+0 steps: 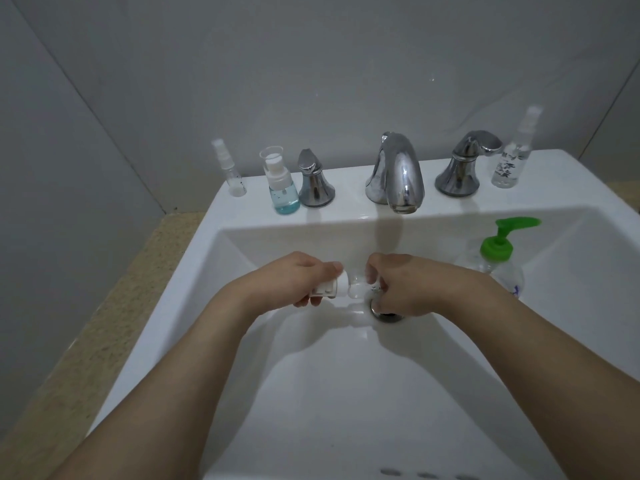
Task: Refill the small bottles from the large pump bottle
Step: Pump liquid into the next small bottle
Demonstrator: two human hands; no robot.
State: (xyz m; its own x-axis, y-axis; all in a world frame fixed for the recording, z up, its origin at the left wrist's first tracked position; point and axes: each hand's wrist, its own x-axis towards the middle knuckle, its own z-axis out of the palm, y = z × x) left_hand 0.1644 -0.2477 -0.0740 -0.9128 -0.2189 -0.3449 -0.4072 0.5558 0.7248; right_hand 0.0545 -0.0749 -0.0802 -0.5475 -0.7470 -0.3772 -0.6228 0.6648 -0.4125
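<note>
**Both hands on a small bottle over the drain**

Above the sink [242, 341] basin, the left hand [298, 278] curls its fingers round a white spray cap [329, 289], while the right hand [398, 289] pinches the small clear bottle [358, 287] lying sideways between them. The large pump bottle [498, 261], green-topped, stands inside the basin at the right. Three small bottles stand on the far ledge.

The room is dim and the picture looks grey and a little soft. Light seems to come from above, because both forearms throw soft shadows on the white sink [277, 410]. The chrome faucet [396, 174] shows bright reflections. The wide lens bends the straight lines near the edges. The green pump bottle [498, 258] looks a little blurred.
</note>
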